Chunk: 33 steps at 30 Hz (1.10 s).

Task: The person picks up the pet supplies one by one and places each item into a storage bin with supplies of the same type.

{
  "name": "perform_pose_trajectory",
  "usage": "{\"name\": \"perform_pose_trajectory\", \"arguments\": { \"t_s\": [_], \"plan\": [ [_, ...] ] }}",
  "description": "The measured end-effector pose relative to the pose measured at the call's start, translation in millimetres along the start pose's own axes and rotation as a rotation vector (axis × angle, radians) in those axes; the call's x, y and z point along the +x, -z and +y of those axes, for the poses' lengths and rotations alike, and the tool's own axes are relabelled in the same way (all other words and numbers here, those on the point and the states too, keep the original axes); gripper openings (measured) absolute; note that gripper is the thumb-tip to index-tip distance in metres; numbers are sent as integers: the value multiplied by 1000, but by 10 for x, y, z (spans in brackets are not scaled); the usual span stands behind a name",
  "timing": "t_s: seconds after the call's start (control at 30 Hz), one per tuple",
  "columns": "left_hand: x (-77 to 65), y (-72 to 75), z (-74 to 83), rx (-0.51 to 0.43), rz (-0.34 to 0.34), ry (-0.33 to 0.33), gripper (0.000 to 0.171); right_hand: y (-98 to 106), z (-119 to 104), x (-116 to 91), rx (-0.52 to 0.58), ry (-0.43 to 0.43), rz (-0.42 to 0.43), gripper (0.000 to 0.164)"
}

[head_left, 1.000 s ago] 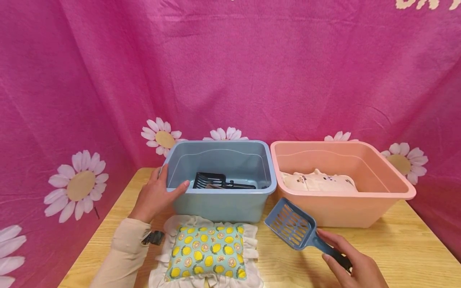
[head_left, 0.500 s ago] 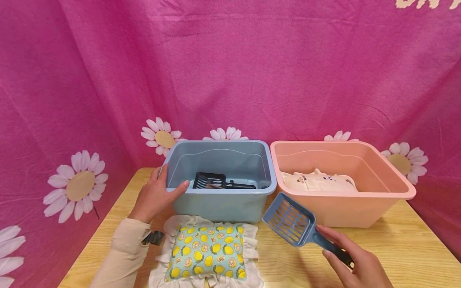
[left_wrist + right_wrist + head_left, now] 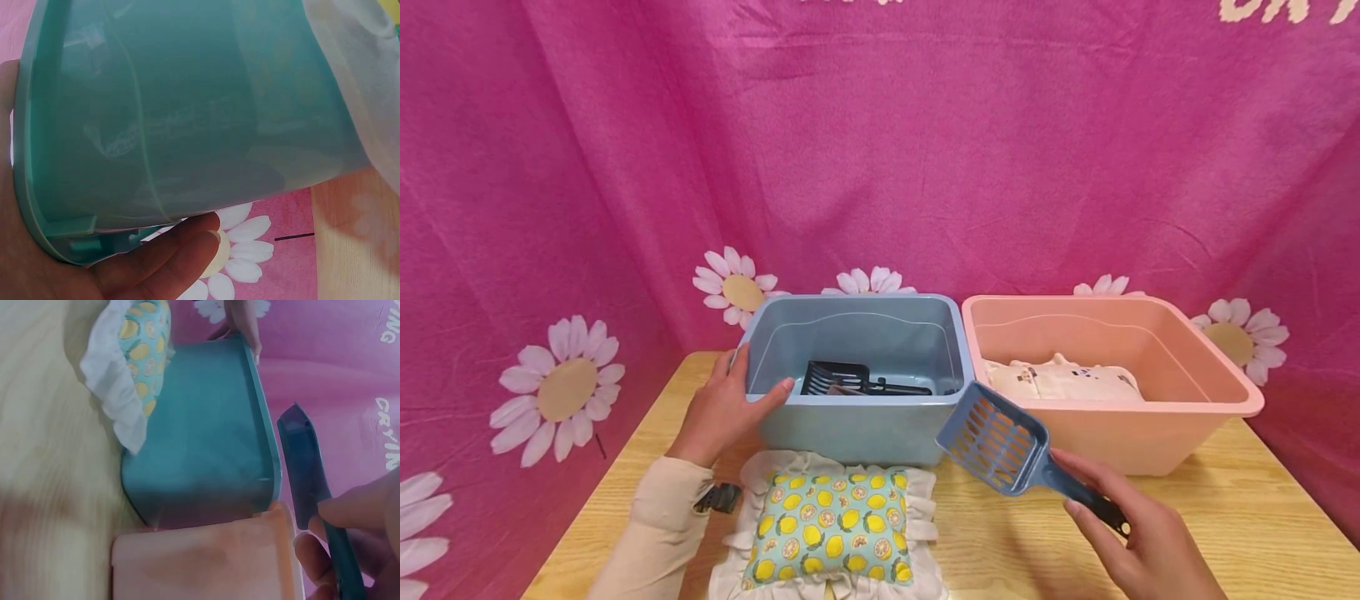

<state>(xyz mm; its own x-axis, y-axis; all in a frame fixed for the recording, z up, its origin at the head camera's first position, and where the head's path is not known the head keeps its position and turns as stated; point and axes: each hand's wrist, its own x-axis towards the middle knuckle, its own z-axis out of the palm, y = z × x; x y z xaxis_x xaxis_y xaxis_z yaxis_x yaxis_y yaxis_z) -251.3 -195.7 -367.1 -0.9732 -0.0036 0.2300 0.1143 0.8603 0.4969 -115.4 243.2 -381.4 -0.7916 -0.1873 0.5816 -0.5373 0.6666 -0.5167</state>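
A blue slotted litter scoop [image 3: 1000, 440] is held up by its handle in my right hand [image 3: 1142, 537], its head in front of the two bins. In the right wrist view, the thumb and fingers pinch the handle of the scoop [image 3: 304, 465]. At its near left corner, a blue bin [image 3: 857, 429] is gripped by my left hand [image 3: 718, 408]. The left wrist view has the fingers [image 3: 169, 256] curled under the rim. Inside this bin lies a black slotted scoop [image 3: 835, 377], with a brownish thing partly hidden by the front wall.
To the right of the blue bin stands a pink bin [image 3: 1120, 437] holding a cream cloth item [image 3: 1060, 381] with small prints. A lemon-print cushion [image 3: 835, 525] with white ruffles lies on the wooden table [image 3: 1000, 558] in front. A pink flowered curtain [image 3: 880, 167] hangs behind.
My right hand has raised the blue litter scoop upward and slightly left, so its head now overlaps the meeting rims of the bins. My left hand has stayed on the blue bin.
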Motion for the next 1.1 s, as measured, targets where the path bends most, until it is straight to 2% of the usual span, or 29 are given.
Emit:
{"name": "perform_pose_trajectory", "arguments": {
  "t_s": [0.13,0.37,0.7,1.1],
  "plan": [
    [-1,-1,6,0,-3,6,99,27,5,84,-41,83,-4,63],
    [-1,0,7,7,0,0,98,37,-23,251,-66,67,-19,61],
    [-5,1,8,-14,-4,11,98,-23,-71,505,11,151,-4,61],
    [0,1,1,1,-3,8,99,-142,-84,801,15,195,-34,53]
  ]
}}
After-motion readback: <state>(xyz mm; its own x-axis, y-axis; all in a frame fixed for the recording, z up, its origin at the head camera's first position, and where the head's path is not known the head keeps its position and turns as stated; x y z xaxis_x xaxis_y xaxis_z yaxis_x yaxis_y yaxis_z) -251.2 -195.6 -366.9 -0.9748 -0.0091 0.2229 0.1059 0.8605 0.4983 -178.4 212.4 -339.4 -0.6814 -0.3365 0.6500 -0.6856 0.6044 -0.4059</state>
